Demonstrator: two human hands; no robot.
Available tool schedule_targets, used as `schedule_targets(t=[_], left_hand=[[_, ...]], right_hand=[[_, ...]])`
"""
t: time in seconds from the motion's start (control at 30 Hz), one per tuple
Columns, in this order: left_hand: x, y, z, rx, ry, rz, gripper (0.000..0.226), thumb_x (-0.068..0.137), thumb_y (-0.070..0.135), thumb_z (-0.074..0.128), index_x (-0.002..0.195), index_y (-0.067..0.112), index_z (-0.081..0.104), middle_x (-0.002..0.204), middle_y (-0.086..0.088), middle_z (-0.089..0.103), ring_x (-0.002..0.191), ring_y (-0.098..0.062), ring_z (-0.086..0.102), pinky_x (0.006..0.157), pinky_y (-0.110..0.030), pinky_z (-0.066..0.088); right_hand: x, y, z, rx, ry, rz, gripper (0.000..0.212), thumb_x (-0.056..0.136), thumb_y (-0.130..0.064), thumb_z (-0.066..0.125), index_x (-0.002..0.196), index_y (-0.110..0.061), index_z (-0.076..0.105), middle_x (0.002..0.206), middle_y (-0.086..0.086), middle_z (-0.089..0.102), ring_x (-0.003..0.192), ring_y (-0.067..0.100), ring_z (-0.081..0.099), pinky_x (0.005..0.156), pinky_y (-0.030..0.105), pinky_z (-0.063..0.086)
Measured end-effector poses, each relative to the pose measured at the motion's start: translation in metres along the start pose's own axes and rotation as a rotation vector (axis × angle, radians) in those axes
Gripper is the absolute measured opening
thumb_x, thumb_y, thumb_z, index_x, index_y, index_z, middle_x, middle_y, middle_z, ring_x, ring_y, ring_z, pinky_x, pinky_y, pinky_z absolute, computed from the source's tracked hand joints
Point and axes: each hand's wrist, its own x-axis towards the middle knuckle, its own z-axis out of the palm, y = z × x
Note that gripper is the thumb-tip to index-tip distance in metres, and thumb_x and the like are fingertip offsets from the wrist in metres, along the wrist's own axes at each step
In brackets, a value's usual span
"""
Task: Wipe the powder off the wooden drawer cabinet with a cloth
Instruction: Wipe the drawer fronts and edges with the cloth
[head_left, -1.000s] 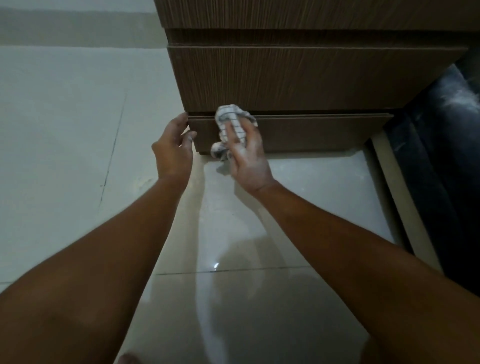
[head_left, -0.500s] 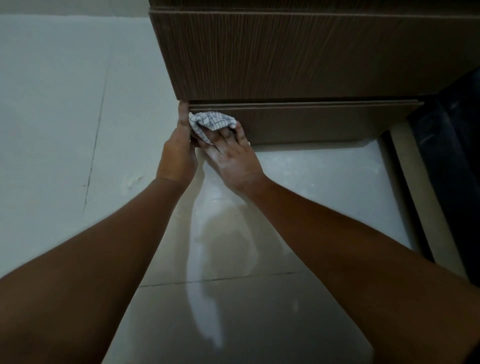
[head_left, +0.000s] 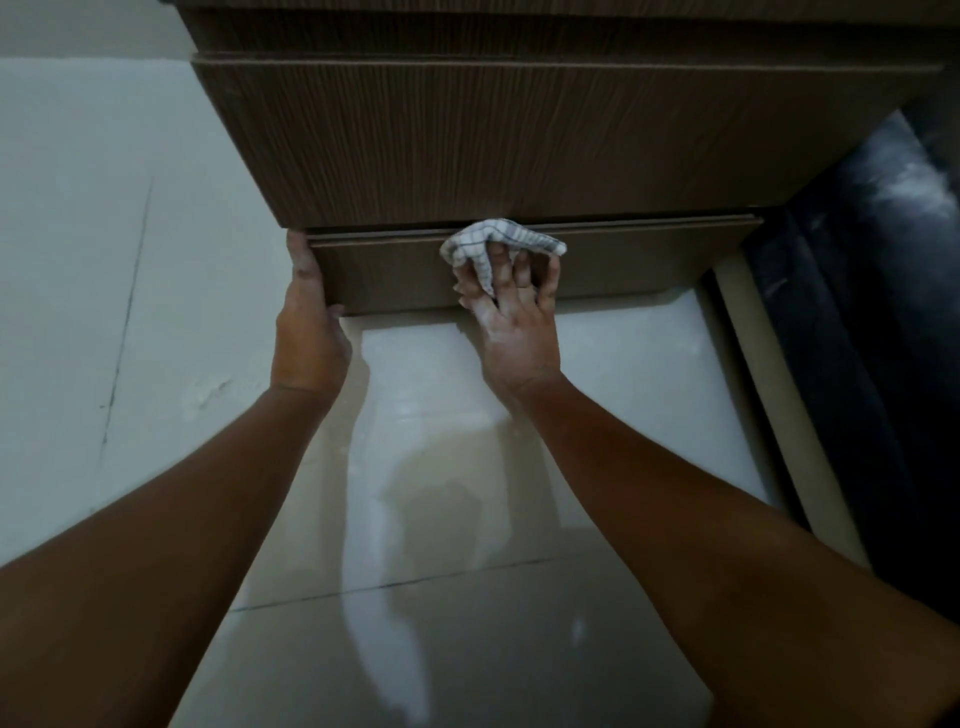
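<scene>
The brown wooden drawer cabinet (head_left: 519, 140) fills the top of the view. Its lowest drawer front (head_left: 649, 260) sits just above the floor. My right hand (head_left: 514, 332) presses a crumpled white checked cloth (head_left: 498, 241) against the top edge of that lowest drawer, near its middle. White powder dusts the back of this hand. My left hand (head_left: 309, 322) grips the left end of the same drawer front, thumb under its lower corner, fingers running up the side.
Glossy pale floor tiles (head_left: 467, 597) lie below the cabinet, with a white wall (head_left: 104, 208) on the left. A dark, powder-smeared object (head_left: 883, 260) and a pale strip (head_left: 769, 389) stand to the right of the cabinet.
My right hand slid the cloth rightward along the lowest drawer's top edge, from its left end to near the middle. My left hand stayed at the drawer's left end.
</scene>
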Motion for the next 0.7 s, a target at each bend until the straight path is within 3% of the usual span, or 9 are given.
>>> schedule_targets(t=[0.13, 0.17, 0.23, 0.3, 0.43, 0.53, 0.63, 0.7], left_hand=[[-0.002, 0.004, 0.0, -0.015, -0.011, -0.039, 0.09, 0.098, -0.005, 0.045, 0.158, 0.026, -0.015, 0.153, -0.02, 0.04, 0.136, -0.037, 0.045, 0.112, -0.039, 0.034], [-0.002, 0.005, 0.0, -0.02, -0.006, -0.047, 0.091, 0.098, -0.005, 0.045, 0.158, 0.027, -0.015, 0.153, -0.02, 0.04, 0.137, -0.037, 0.045, 0.113, -0.04, 0.034], [-0.002, 0.006, 0.0, -0.02, 0.007, -0.057, 0.091, 0.098, -0.006, 0.045, 0.158, 0.028, -0.015, 0.153, -0.019, 0.04, 0.137, -0.037, 0.045, 0.113, -0.04, 0.034], [-0.002, 0.006, 0.0, -0.015, 0.01, -0.071, 0.091, 0.098, -0.005, 0.045, 0.157, 0.03, -0.015, 0.152, -0.019, 0.041, 0.136, -0.037, 0.045, 0.114, -0.043, 0.034], [-0.002, 0.004, 0.001, 0.002, 0.024, -0.075, 0.091, 0.098, -0.004, 0.045, 0.157, 0.03, -0.015, 0.149, -0.021, 0.044, 0.133, -0.04, 0.048, 0.113, -0.047, 0.037], [-0.003, 0.006, 0.002, 0.0, 0.025, -0.075, 0.09, 0.098, -0.004, 0.046, 0.158, 0.027, -0.014, 0.15, -0.021, 0.043, 0.134, -0.039, 0.047, 0.114, -0.047, 0.036], [-0.001, 0.01, 0.002, -0.028, 0.04, -0.018, 0.085, 0.096, -0.006, 0.046, 0.16, 0.018, -0.005, 0.155, -0.021, 0.036, 0.139, -0.037, 0.041, 0.116, -0.045, 0.034], [-0.002, 0.012, -0.002, -0.019, 0.074, 0.081, 0.081, 0.095, -0.005, 0.05, 0.16, 0.01, 0.004, 0.156, -0.024, 0.032, 0.141, -0.039, 0.038, 0.116, -0.043, 0.033]], right_hand=[[-0.01, 0.023, 0.003, -0.006, 0.017, 0.181, 0.114, 0.087, -0.018, 0.069, 0.151, -0.026, -0.024, 0.158, 0.011, -0.034, 0.146, 0.034, -0.028, 0.117, 0.063, -0.003], [-0.012, 0.027, 0.003, -0.024, 0.009, 0.245, 0.117, 0.086, -0.019, 0.071, 0.151, -0.023, -0.026, 0.158, 0.016, -0.031, 0.148, 0.039, -0.022, 0.118, 0.064, 0.003], [-0.013, 0.034, 0.001, -0.035, 0.017, 0.389, 0.119, 0.082, -0.019, 0.074, 0.152, -0.013, -0.023, 0.159, 0.031, -0.005, 0.147, 0.049, 0.002, 0.118, 0.065, 0.016], [-0.012, 0.044, -0.003, -0.017, 0.001, 0.518, 0.117, 0.08, -0.02, 0.074, 0.152, -0.008, -0.018, 0.154, 0.039, 0.016, 0.144, 0.053, 0.019, 0.118, 0.062, 0.018], [-0.01, 0.068, -0.008, -0.093, -0.121, 0.801, 0.108, 0.09, -0.03, 0.062, 0.148, 0.004, -0.023, 0.156, 0.037, 0.016, 0.143, 0.05, 0.024, 0.121, 0.05, 0.01], [0.0, 0.089, -0.024, -0.029, -0.088, 0.977, 0.097, 0.09, -0.024, 0.06, 0.147, 0.016, -0.008, 0.156, 0.034, 0.018, 0.137, 0.047, 0.035, 0.114, 0.047, 0.037], [0.007, 0.113, -0.042, 0.23, 0.022, 1.22, 0.094, 0.088, -0.014, 0.064, 0.154, 0.003, -0.002, 0.157, 0.027, 0.021, 0.133, 0.039, 0.044, 0.11, 0.041, 0.042], [0.007, 0.118, -0.051, 0.382, 0.076, 1.22, 0.074, 0.094, -0.012, 0.055, 0.155, -0.003, 0.015, 0.156, 0.023, 0.026, 0.133, 0.038, 0.045, 0.109, 0.038, 0.038]])
